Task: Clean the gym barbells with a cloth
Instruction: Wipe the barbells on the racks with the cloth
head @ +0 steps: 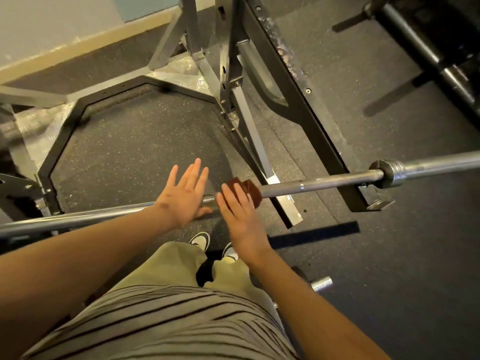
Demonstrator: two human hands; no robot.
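Striped shirt (161, 326) nearest; left hand (181, 198), fingers spread, over barbell (324, 181); right hand (241, 216), fingers straight, on cloth (249, 189); rack (311, 107) beyond.

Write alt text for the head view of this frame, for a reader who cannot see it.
A person's right hand lies with straight fingers over a small reddish-brown cloth draped on a long silver steel barbell. The left hand, fingers spread, is held over the bar just beside it, above a dark speckled rubber floor.
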